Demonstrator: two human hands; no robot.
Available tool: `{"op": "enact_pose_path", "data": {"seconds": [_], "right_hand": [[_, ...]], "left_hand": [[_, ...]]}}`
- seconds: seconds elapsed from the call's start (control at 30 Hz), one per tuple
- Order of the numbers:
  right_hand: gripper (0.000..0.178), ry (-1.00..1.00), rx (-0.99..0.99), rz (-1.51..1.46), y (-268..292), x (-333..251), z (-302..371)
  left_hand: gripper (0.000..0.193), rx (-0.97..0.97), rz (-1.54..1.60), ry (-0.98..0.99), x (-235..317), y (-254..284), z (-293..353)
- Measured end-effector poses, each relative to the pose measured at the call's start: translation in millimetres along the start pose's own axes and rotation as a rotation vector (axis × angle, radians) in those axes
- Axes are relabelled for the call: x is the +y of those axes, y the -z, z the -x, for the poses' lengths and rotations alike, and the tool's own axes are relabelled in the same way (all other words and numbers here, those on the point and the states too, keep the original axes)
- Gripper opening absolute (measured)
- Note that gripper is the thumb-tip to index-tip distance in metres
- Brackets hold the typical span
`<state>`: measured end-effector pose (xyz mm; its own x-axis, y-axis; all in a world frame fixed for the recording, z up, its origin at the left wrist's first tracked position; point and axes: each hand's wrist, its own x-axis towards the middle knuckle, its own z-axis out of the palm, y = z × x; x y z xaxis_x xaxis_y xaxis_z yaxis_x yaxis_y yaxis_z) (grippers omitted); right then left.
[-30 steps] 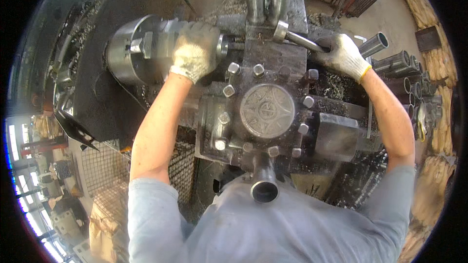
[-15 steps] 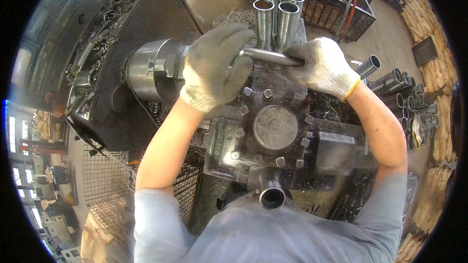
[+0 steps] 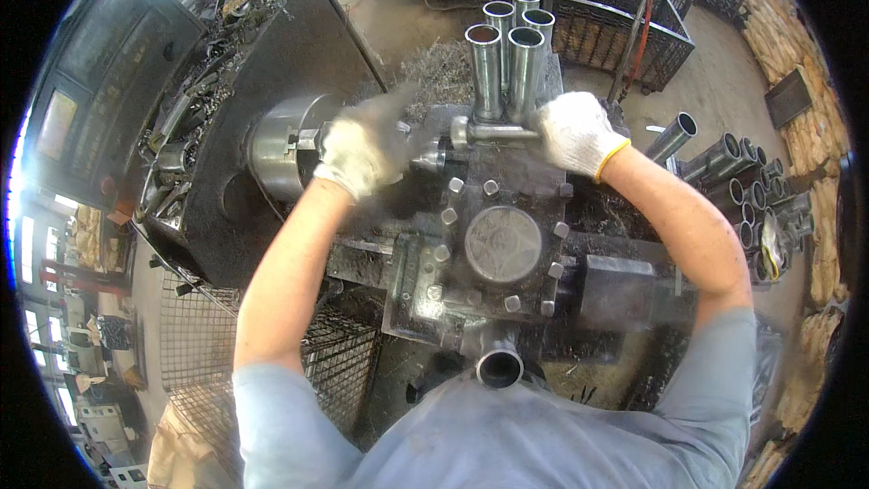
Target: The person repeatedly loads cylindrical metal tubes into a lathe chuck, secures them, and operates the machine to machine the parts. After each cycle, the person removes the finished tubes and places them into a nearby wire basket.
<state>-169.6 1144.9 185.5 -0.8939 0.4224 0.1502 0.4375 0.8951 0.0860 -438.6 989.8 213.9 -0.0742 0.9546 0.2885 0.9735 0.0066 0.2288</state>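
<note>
Leftward, away from the metal hand tool (image 3: 500,133), the left hand (image 3: 364,147) is now showing beside the chuck (image 3: 282,147), where half a second ago it was overlapping the tool's end; the tool's rounded head is now showing clear. Motion is blurring that gloved hand, so I cannot tell whether its grip is holding anything. At the right hand (image 3: 579,134) the grip is looking closed around the handle's far end, and the tool is stretching left from it, just in front of the standing tubes (image 3: 486,77).

A swing of the tool could be knocking those upright tubes over, since they are standing so near its shaft. Loose glove fabric could be catching on the chuck if it were turning — I cannot tell whether it is — and a careless sweep could be scraping the left hand on the pointed steel piece (image 3: 431,160) beside it.

Square-headed bolts are ringing the round cap (image 3: 503,244) on the dark machine block, and metal shavings (image 3: 444,68) are lying behind it. Beyond, a black crate (image 3: 625,29) is standing on the floor, more tubes (image 3: 735,152) are crowding the right side, and a wire basket (image 3: 195,335) is sitting lower left.
</note>
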Motion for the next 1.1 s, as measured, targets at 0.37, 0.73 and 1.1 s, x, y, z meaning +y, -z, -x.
{"op": "enact_pose_path", "data": {"seconds": [0.37,0.73,1.1], "right_hand": [[0.025,-0.051,-0.2,-0.262,-63.5,-19.1,-8.5],[0.027,-0.034,-0.189,-0.325,-75.0,-24.1,-15.7],[0.025,-0.407,-0.542,0.013,-8.4,90.2,116.1]], "left_hand": [[0.027,-0.01,-0.365,-0.195,-28.0,-91.6,7.8],[0.028,-0.014,-0.44,-0.235,-28.2,-90.1,9.7],[0.049,-0.039,-0.423,-0.156,-35.4,-98.3,16.0]]}}
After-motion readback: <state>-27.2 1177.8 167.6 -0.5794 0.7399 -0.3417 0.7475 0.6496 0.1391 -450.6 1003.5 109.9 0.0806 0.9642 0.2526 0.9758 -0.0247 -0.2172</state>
